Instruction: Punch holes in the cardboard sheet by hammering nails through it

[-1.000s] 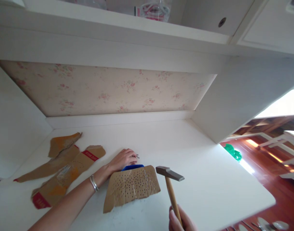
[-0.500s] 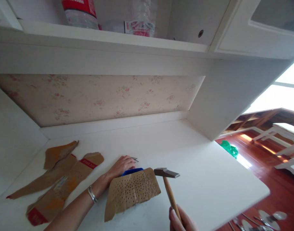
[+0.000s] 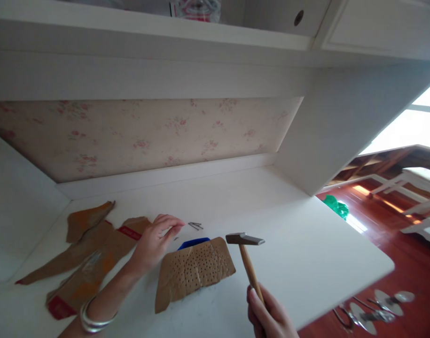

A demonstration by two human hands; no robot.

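Note:
My right hand [image 3: 269, 312] grips the wooden handle of a hammer [image 3: 248, 256], its steel head level above the white table. My left hand [image 3: 160, 237] is raised left of several loose nails [image 3: 195, 226], thumb and fingers drawn together; whatever may be between them cannot be made out. A tiny dark piece [image 3: 175, 238] shows just below its fingertips. Between the hands lies a piece of cardboard [image 3: 197, 267] punched with many small holes. It rests over a blue object [image 3: 193, 242], of which only the back edge shows.
Torn cardboard pieces [image 3: 88, 263] lie on the left of the white table [image 3: 299, 244]. A shelf [image 3: 147, 35] overhangs the back, and a side panel [image 3: 341, 112] rises at the right. Beyond the table edge are a green bag [image 3: 336, 206] and a white stool [image 3: 419, 180].
My left hand has lifted and moved left, away from the nails and the blue object, uncovering them. The hammer stays nearly in place. The view has tipped downward.

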